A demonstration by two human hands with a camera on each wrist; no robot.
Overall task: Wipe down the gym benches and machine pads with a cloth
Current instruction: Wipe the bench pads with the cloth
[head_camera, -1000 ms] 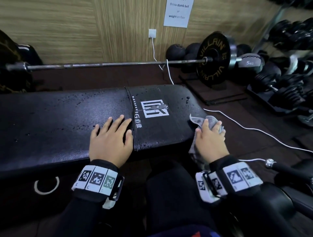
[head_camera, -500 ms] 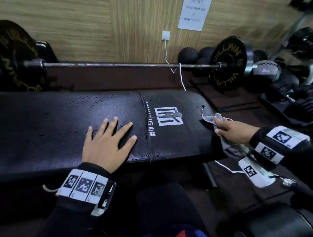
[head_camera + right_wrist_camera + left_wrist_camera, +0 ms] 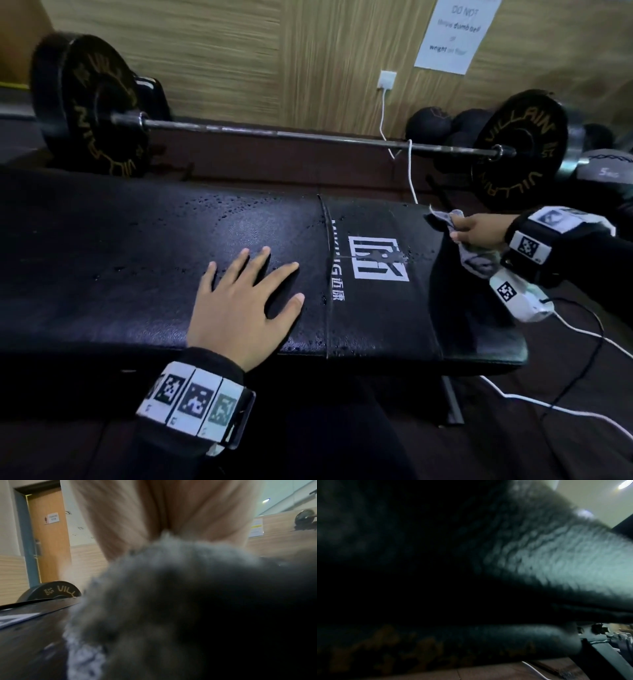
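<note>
A long black padded gym bench (image 3: 137, 260) runs across the head view, speckled with water drops and printed with a white logo (image 3: 378, 258) near its right end. My left hand (image 3: 245, 301) lies flat on the pad with fingers spread. My right hand (image 3: 478, 228) grips a grey cloth (image 3: 445, 219) at the bench's far right corner, and the rest of the cloth hangs below the wrist. In the right wrist view the cloth (image 3: 171, 595) fills the frame under my fingers (image 3: 171, 507). The left wrist view shows only dark pad leather (image 3: 547, 561).
A barbell (image 3: 308, 135) with black plates (image 3: 92, 109) lies on the floor behind the bench. Medicine balls (image 3: 431, 126) and a 5 kg weight (image 3: 606, 168) sit at the back right. White cables (image 3: 411, 171) trail from a wall socket (image 3: 387, 79) across the floor on the right.
My right hand has carried the cloth from the bench's near right edge to its far right corner. My left hand has stayed flat on the pad, with fingers spread wider.
</note>
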